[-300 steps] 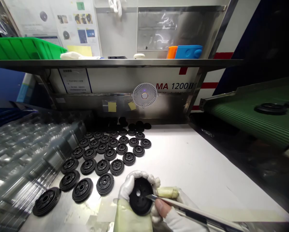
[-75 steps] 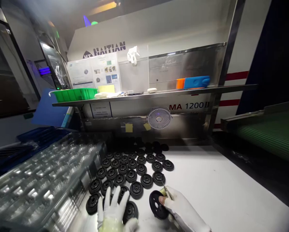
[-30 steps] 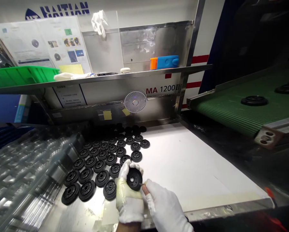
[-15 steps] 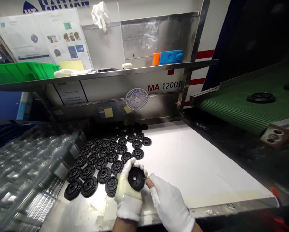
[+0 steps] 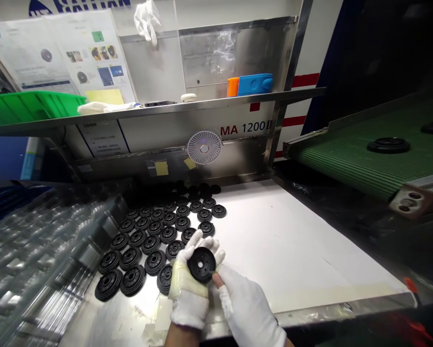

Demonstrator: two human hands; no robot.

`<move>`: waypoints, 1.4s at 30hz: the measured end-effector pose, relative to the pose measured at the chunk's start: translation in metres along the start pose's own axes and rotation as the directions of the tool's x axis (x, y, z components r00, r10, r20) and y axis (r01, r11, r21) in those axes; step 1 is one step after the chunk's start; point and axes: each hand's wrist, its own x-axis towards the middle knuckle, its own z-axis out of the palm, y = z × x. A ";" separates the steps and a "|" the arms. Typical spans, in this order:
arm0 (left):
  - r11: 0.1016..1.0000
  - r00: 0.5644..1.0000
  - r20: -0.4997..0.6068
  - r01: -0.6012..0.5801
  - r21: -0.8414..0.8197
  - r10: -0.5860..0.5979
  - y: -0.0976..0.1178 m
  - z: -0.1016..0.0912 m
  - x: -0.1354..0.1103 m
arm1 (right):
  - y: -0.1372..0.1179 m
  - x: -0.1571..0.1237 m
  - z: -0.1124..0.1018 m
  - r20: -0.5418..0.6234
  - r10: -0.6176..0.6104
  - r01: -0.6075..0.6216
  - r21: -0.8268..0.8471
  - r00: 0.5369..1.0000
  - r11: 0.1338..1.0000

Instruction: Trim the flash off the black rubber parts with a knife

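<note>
My left hand (image 5: 187, 284), in a white glove, holds a round black plastic disc (image 5: 201, 264) upright with the fingers curled behind its rim. My right hand (image 5: 243, 306), also gloved, is pinched on a thin metal blade whose tip touches the disc's lower right edge; most of the blade is hidden by the hand. Both hands hover over the near edge of the white table (image 5: 292, 250). Just left of them lie rows of several identical black ribbed discs (image 5: 155, 231).
Clear plastic trays (image 5: 32, 260) fill the left side. A green conveyor belt (image 5: 364, 164) at the right carries a black disc (image 5: 388, 144). A steel shelf (image 5: 166, 111) holds a green bin (image 5: 24, 106) and a blue and orange item (image 5: 250, 85). A small fan (image 5: 204, 147) hangs below.
The left hand laid a disc among the rows and took hold of another with the right hand's blade at its edge. In the last second the disc has turned slightly in the fingers.
</note>
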 end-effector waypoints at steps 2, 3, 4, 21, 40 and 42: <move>1.000 0.999 0.045 -0.008 0.012 0.007 -0.001 -0.003 0.001 | 0.004 0.000 -0.003 -0.004 0.028 -0.028 0.006 1.000 1.000; 1.000 0.998 0.054 -0.025 -0.002 0.025 -0.001 -0.004 0.002 | 0.005 0.000 -0.003 -0.002 0.038 -0.038 0.003 0.999 0.999; 0.999 0.998 0.050 -0.029 -0.024 0.031 -0.002 -0.003 0.004 | 0.005 -0.001 -0.002 0.000 0.045 -0.045 -0.006 0.999 0.999; 0.990 0.994 0.023 -0.103 -0.091 0.106 -0.007 -0.011 0.001 | 0.005 -0.004 0.003 -0.001 0.046 -0.046 -0.006 0.999 0.999; 0.994 0.998 0.003 -0.068 -0.081 0.068 0.001 -0.011 -0.003 | -0.002 -0.007 0.004 0.025 0.055 -0.056 0.025 0.998 0.998; 0.993 0.998 -0.047 -0.054 -0.105 0.049 0.002 -0.005 0.000 | -0.004 -0.009 0.007 0.022 0.042 -0.043 0.029 0.999 0.999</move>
